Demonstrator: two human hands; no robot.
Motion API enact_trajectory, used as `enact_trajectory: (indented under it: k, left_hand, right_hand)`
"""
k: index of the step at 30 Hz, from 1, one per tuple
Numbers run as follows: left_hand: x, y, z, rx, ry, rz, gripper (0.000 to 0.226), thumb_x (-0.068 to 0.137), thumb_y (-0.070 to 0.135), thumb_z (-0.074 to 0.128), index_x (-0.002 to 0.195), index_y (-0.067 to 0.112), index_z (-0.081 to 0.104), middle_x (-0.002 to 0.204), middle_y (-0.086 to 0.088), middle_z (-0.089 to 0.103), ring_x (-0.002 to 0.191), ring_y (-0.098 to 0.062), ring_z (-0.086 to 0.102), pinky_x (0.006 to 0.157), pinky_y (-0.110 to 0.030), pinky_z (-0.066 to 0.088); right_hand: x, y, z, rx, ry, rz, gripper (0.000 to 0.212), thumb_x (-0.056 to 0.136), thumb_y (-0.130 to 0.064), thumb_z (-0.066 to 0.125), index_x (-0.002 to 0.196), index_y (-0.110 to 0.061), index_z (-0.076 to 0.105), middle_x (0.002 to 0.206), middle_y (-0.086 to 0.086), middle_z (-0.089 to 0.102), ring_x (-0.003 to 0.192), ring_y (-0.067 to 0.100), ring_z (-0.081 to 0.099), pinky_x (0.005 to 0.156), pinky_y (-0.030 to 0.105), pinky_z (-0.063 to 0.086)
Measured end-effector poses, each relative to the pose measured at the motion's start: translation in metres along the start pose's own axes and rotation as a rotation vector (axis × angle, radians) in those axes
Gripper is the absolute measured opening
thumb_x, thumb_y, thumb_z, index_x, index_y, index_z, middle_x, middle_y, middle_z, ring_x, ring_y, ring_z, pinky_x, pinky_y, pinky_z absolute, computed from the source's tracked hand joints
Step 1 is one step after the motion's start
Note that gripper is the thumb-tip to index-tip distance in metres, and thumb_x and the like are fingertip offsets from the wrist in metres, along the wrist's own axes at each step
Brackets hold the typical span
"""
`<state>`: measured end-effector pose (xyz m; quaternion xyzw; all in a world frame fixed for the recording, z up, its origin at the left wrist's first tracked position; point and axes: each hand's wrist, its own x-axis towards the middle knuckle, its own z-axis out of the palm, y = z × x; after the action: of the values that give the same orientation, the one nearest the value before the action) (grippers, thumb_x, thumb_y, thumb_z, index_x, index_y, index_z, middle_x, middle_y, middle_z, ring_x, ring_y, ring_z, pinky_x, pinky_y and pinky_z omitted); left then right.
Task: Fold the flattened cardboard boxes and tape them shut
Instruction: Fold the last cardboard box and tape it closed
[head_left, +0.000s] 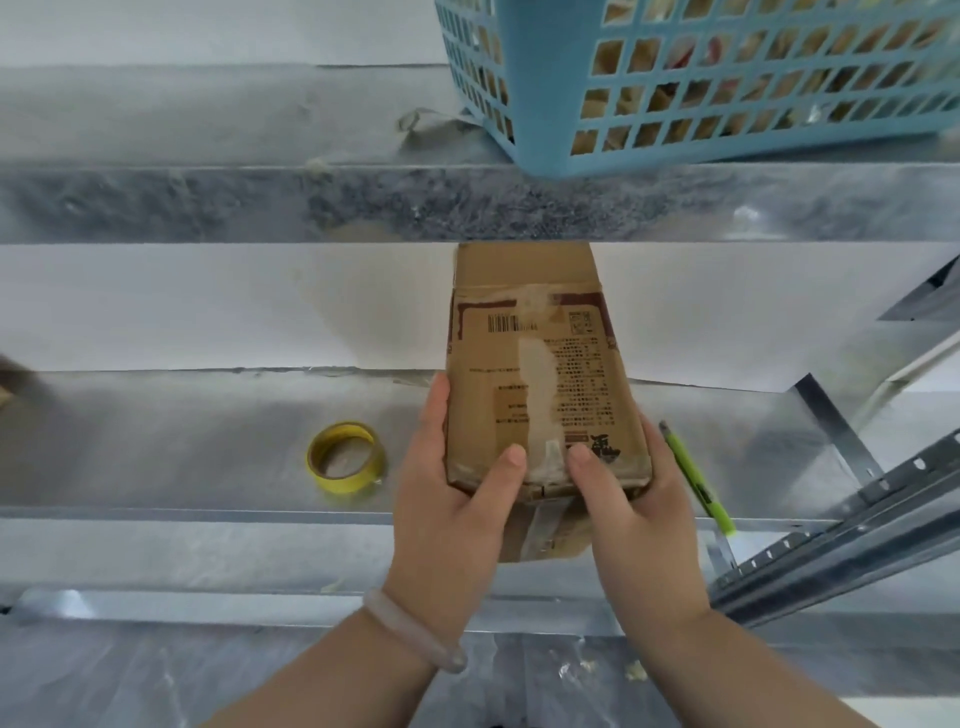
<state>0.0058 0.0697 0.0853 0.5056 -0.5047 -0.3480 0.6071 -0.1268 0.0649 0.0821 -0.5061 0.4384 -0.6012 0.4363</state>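
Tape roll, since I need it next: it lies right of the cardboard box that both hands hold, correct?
No. The head view shows the yellow tape roll left of the cardboard box, which the left hand and right hand do hold.

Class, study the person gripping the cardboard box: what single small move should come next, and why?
Probably fold the hanging near flap up against the cardboard box. Both the left hand and right hand grip that end, the flap looks loose, and the yellow tape roll lies untouched to the left, so taping seems premature.
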Motion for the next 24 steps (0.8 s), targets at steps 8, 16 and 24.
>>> enact_trajectory:
  k: [8, 16, 24]
  left_hand:
    - [-0.006, -0.014, -0.003, -0.043, -0.016, 0.119, 0.055, 0.095, 0.043, 0.049, 0.145, 0.035, 0.029, 0.135, 0.025, 0.052, 0.125, -0.003, 0.052, 0.097, -0.02, 0.048]
    - [-0.008, -0.037, -0.01, 0.0, -0.152, 0.301, 0.077, 0.1, 0.051, 0.034, 0.151, -0.003, 0.013, 0.157, -0.006, 0.028, 0.142, -0.028, 0.032, 0.112, -0.043, 0.036]
    - [0.008, -0.033, -0.041, 0.419, -0.234, 0.425, 0.077, 0.088, 0.068, 0.045, 0.146, 0.018, 0.036, 0.156, -0.003, 0.028, 0.142, -0.016, 0.031, 0.109, -0.026, 0.038]
  right_hand:
    - [-0.008, 0.018, -0.007, -0.056, 0.067, -0.08, 0.037, 0.102, -0.024, 0.033, 0.132, -0.03, 0.055, 0.119, -0.022, 0.067, 0.113, -0.006, 0.058, 0.086, 0.005, 0.045]
    - [-0.006, 0.04, -0.03, -0.227, -0.137, -0.251, 0.06, 0.105, -0.038, 0.023, 0.158, -0.013, 0.007, 0.161, -0.002, 0.027, 0.148, 0.014, 0.025, 0.117, 0.021, 0.024]
    - [0.001, 0.03, -0.044, -0.384, -0.181, -0.347, 0.069, 0.1, -0.057, 0.037, 0.157, -0.024, 0.018, 0.152, -0.014, 0.039, 0.138, 0.011, 0.041, 0.111, 0.025, 0.037]
